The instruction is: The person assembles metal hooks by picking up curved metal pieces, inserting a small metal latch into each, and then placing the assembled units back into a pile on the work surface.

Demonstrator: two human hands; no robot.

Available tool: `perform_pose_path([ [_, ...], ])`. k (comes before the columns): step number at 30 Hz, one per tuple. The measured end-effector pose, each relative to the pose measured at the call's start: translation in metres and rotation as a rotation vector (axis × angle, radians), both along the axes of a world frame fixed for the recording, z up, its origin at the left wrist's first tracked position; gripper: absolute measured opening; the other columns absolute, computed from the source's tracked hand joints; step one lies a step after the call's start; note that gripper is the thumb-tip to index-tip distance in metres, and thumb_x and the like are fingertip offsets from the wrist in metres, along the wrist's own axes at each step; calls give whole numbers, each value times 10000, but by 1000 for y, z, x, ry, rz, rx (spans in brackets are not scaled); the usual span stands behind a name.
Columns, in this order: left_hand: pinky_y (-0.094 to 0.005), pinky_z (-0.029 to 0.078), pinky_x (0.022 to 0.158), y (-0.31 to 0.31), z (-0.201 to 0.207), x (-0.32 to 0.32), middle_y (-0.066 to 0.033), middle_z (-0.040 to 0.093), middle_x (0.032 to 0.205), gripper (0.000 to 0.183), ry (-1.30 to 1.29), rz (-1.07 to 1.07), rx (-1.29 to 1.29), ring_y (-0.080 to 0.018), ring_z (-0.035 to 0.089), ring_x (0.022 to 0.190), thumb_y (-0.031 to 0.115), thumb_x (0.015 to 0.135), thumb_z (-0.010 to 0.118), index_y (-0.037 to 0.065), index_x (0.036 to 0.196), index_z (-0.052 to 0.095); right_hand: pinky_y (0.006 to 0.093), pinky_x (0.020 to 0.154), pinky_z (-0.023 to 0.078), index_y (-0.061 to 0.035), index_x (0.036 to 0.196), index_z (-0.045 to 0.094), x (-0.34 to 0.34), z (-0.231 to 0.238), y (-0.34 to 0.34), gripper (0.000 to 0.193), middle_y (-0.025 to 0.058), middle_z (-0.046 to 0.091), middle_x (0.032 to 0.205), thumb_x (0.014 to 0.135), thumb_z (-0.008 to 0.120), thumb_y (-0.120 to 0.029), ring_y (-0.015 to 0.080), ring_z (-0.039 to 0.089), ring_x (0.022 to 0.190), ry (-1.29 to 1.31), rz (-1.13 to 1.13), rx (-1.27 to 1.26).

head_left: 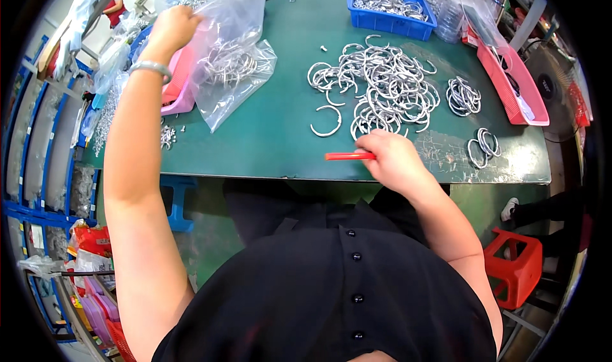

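My left hand [174, 29] is raised at the back left, its fingers closed at the upper edge of a clear plastic bag [239, 18]. Several silver metal rings [233, 65] lie inside the bag's lower part. In my right hand [396, 161], by the table's front edge, is a thin red pen-like stick [347, 156] pointing left. Just beyond that hand spreads a large heap of open silver rings [395, 85]. One single open ring [326, 121] lies left of the heap. Two small bunches of rings [463, 97] sit to its right.
The green table [280, 148] carries a blue bin [392, 16] of metal parts at the back. A pink basket [519, 94] stands at the right edge, another pink basket [182, 85] behind the bag. Small metal parts [167, 137] lie at left. A red stool [513, 266] stands below right.
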State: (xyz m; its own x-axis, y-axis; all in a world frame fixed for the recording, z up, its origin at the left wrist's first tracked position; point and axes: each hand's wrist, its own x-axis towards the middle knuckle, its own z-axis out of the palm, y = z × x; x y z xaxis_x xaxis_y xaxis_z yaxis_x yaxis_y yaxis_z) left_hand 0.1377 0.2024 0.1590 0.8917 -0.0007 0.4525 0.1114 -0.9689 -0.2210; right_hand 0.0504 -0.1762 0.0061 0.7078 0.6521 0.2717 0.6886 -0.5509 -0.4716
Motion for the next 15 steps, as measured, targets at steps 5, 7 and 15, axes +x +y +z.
perform_pose_path([
  [5,-440,431,755,60,-6,-59,-213,584,883,340,-52,326,-57,-372,554,850,335,803,486,17,806,607,388,535,456,-69,810,548,6,-14,26,98,86,526,704,726,559,-118,287,566,604,-141,14,-265],
  [7,-441,431,689,71,-31,-86,-214,580,788,330,-65,284,-137,-373,561,779,321,802,504,9,751,597,381,504,461,-66,787,538,7,-14,34,83,80,532,701,721,548,-115,279,573,583,-188,28,-262],
  [15,-388,363,506,7,-67,-143,-157,437,540,311,-254,-69,-295,-314,464,529,211,797,575,10,595,451,342,458,471,-29,706,557,17,-20,55,67,91,551,660,669,548,-84,252,594,558,-341,29,-326],
])
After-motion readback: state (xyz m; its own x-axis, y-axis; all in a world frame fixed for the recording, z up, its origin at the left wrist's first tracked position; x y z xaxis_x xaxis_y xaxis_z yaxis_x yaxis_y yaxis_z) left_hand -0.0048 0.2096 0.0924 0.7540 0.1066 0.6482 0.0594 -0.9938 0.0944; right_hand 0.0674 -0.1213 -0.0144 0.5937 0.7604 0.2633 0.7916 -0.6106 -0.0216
